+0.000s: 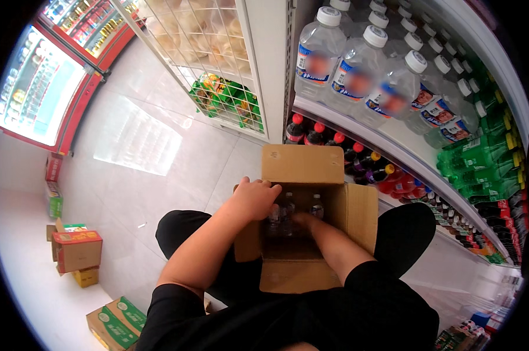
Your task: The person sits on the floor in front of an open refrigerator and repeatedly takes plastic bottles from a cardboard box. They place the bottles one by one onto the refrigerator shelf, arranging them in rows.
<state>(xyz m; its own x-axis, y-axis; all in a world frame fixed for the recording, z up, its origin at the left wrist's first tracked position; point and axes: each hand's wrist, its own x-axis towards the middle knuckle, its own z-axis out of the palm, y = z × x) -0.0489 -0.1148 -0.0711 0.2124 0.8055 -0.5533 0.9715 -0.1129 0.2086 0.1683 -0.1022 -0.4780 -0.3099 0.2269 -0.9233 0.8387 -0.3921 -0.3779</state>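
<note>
An open cardboard box (302,166) stands between my knees with its flaps folded outward. My left hand (257,199) is curled over the box's left wall near the far corner. Deep inside the box is my right hand (304,220), its fingers in shadow among the bottles, so whether it grips one is unclear. Clear plastic bottles with white caps stand in there: one (289,206) to the left of my right hand and another (317,206) at its far right side. Part of the box's floor shows bare on the near side.
A shelf edge (330,113) holding large clear bottles (319,48) rises at the right, with dark soda bottles (315,134) below. Ahead is a white wire rack (251,66) with bagged goods. Red-framed coolers (71,118) and cartons (77,252) line the left.
</note>
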